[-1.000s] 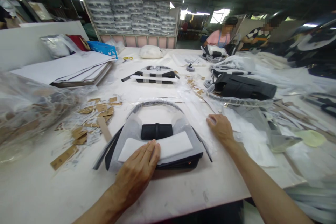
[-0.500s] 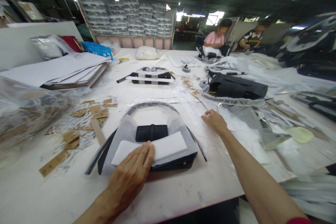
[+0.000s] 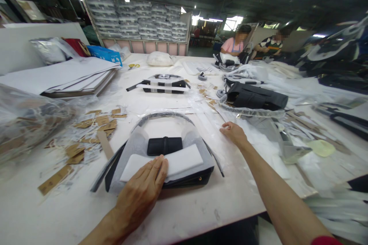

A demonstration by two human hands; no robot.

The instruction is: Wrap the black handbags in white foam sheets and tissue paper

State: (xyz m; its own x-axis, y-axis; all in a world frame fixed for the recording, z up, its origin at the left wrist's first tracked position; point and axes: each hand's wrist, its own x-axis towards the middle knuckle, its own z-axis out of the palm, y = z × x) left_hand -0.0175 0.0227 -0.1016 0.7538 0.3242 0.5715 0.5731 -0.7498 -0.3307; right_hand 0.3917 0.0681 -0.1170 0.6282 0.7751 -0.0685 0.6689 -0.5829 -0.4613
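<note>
A black handbag (image 3: pixel 184 182) lies in front of me, covered with pale tissue paper (image 3: pixel 129 160). Its handle (image 3: pixel 161 115) is wrapped in clear plastic and arches away from me. A black strap flap (image 3: pixel 165 146) shows through the gap in the tissue. My left hand (image 3: pixel 143 183) rests flat on a folded white foam sheet (image 3: pixel 184 160) over the bag, fingers stretched out. To the right of the bag, my right hand (image 3: pixel 234 133) has its fingers curled together at the edge of some clear plastic film (image 3: pixel 208 126). What lies between the fingertips is partly hidden.
Brown paper tags (image 3: pixel 76 149) lie scattered on the left, beside a cardboard stack (image 3: pixel 71 92). Another wrapped bag (image 3: pixel 163 85) is farther back. A black bag (image 3: pixel 255 96) sits at right among white foam pieces. Two people work at the far right.
The whole view has shifted slightly to the right. Both hands keep nearly the same places, the left on the foam and the right at the plastic film.
</note>
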